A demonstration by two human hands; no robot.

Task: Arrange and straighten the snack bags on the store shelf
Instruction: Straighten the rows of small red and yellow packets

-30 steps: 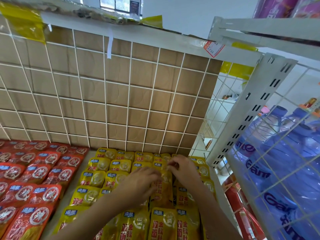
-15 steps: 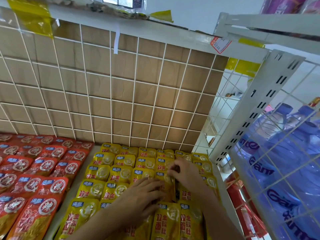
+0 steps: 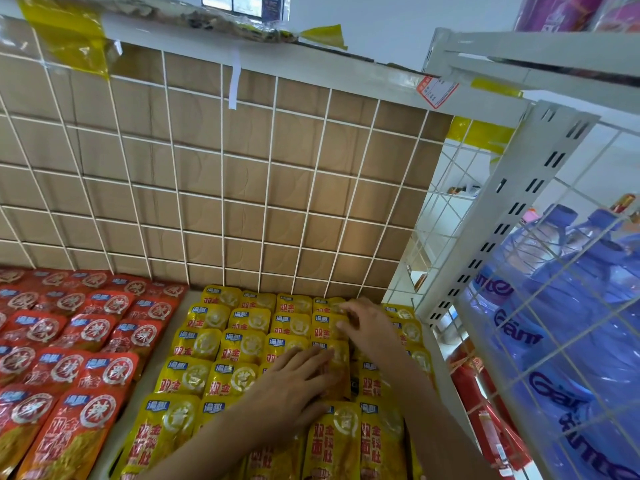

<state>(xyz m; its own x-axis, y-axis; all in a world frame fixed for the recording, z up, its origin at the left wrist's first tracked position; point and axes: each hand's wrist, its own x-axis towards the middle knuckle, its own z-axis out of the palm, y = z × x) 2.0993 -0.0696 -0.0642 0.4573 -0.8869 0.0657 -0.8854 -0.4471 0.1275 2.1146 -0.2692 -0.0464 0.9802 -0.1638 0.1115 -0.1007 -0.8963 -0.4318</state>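
Yellow snack bags [image 3: 221,344] lie in overlapping rows on the white shelf [image 3: 173,327], with red snack bags [image 3: 79,341] in rows to their left. My left hand [image 3: 294,386] lies flat with straight fingers on the yellow bags near the middle of the block. My right hand [image 3: 367,327] reaches further back on the right, its fingertips on the tops of yellow bags near the rear rows. Whether those fingers pinch a bag is not clear. Both forearms cover the bags beneath them.
A white wire grid over brown cardboard [image 3: 242,185] closes the back of the shelf. A white slotted upright [image 3: 509,216] and wire side panel stand at the right, with large blue water bottles [image 3: 571,289] behind. Red packs [image 3: 481,403] sit below right.
My right hand has moved further back toward the rear rows. My left hand has slid forward and flattened on the yellow bags. The view has tilted down slightly.
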